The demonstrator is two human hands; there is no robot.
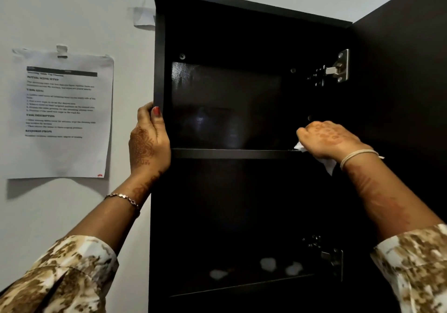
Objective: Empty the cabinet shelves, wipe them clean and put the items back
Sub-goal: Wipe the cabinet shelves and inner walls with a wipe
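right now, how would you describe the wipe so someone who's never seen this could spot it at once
Find the dark cabinet with its door open, then the upper shelf inside. At that shelf's right end, the right hand grips a crumpled white wipe. It is the only white thing in a hand; the other white sheet hangs taped flat on the wall.

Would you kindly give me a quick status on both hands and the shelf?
Left hand grips left edge of cabinet. Right hand holds white wipe on upper shelf, right end. Nothing blocking that shelf; pale blurs lower down, unclear.
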